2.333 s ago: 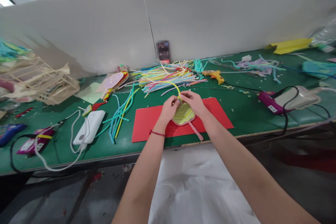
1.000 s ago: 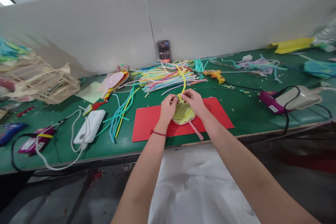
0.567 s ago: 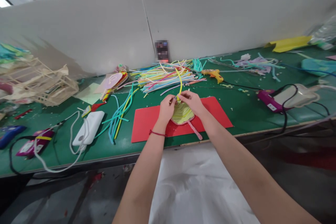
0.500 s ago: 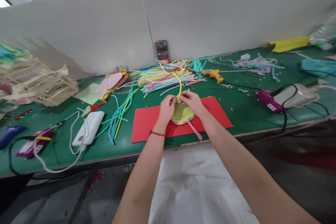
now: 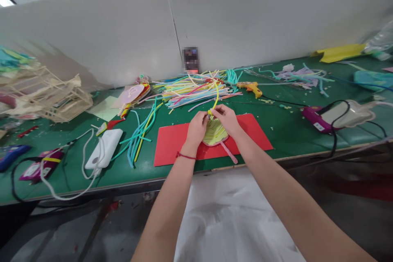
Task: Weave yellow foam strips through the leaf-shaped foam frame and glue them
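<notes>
A yellow pipe cleaner (image 5: pixel 217 95) rises in a curve from between my fingers. Its lower end is pinched by my left hand (image 5: pixel 198 127) and by my right hand (image 5: pixel 226 119), whose fingertips nearly meet there. Just below them lies a small fan-shaped piece (image 5: pixel 215 133), filled with yellow-green rows and edged in pink. Its pink handle (image 5: pixel 229 152) points toward me, and its top is partly hidden by my fingers. Beneath it is a red board (image 5: pixel 172 143), lying flat along the table's front edge.
Many coloured pipe cleaners (image 5: pixel 190 92) are heaped behind the board, with several more (image 5: pixel 139 131) to the left. An orange glue gun (image 5: pixel 252 87) lies at right. A white power bank (image 5: pixel 104 148) with cables and a purple packet (image 5: pixel 319 119) are also on the green table (image 5: pixel 288 139).
Both hands have shifted slightly up with the pipe cleaner's end. Its free part now leans farther right. The fan-shaped piece stays on the board.
</notes>
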{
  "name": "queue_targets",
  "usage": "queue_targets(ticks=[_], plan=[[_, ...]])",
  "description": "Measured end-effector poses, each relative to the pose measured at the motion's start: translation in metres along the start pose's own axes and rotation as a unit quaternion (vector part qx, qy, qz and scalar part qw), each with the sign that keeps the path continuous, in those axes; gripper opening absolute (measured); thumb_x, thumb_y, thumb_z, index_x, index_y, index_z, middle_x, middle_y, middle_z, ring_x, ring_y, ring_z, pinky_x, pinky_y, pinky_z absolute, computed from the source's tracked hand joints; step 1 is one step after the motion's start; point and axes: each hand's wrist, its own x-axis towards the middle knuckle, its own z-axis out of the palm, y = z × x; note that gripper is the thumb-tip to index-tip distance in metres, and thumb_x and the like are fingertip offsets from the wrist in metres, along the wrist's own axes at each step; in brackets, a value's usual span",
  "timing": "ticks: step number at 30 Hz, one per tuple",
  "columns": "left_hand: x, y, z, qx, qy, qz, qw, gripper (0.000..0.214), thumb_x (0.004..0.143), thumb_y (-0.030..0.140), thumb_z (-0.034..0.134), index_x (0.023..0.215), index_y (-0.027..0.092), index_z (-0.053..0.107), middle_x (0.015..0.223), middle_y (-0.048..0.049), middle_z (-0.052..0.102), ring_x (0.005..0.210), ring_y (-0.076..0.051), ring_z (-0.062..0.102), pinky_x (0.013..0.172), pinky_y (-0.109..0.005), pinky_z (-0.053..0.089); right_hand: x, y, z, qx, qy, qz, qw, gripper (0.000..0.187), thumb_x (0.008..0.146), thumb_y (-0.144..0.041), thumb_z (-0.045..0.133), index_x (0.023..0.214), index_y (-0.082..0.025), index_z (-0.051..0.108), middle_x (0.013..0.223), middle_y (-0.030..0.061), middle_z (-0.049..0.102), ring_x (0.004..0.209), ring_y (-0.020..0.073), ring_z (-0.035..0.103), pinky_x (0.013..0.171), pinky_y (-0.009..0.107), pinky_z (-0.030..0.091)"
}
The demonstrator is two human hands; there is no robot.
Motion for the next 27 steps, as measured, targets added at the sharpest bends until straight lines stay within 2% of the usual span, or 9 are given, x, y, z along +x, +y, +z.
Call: queue_targets(ticks=[4,14,27], plan=[[-0.0004,0.0018,-0.0020,0.045,-0.011,0.006,0.999,0.018,0.088,0.021,0.036,0.080,0.018,0.051,0.079,-0.0035,0.056,0.076,-0.014,0.051,0.070,-0.025,0.041,-0.0009,-0.0018,0.0005,0.008,-0.008,0.000,1.000,0.026,0.065,-0.041,0.066,0.071,-0.018,0.056,0.070,-0.0015,0.059,0.060,0.0098,0.054,0.059,0.025,0.047],[-0.0015,0.0058,-0.0051,0.081,-0.037,0.007,0.996,0.021,0.088,0.018,0.032,0.076,0.018,0.049,0.077,-0.0029,0.053,0.072,-0.013,0.049,0.066,-0.025,0.039,-0.0012,-0.0034,0.0003,0.003,-0.024,0.021,0.999,0.030,0.063,-0.046,0.066,0.071,-0.018,0.057,0.067,-0.0012,0.059,0.059,0.0103,0.054,0.061,0.027,0.048],[-0.0014,0.0023,-0.0033,0.066,-0.032,0.020,0.997,0.022,0.089,0.018,0.030,0.074,0.018,0.047,0.073,-0.0019,0.050,0.068,-0.012,0.047,0.063,-0.024,0.037,-0.0013,-0.0020,0.0004,0.006,-0.021,0.020,1.000,0.028,0.063,-0.044,0.067,0.072,-0.018,0.059,0.067,-0.0014,0.059,0.058,0.0100,0.054,0.061,0.026,0.047]])
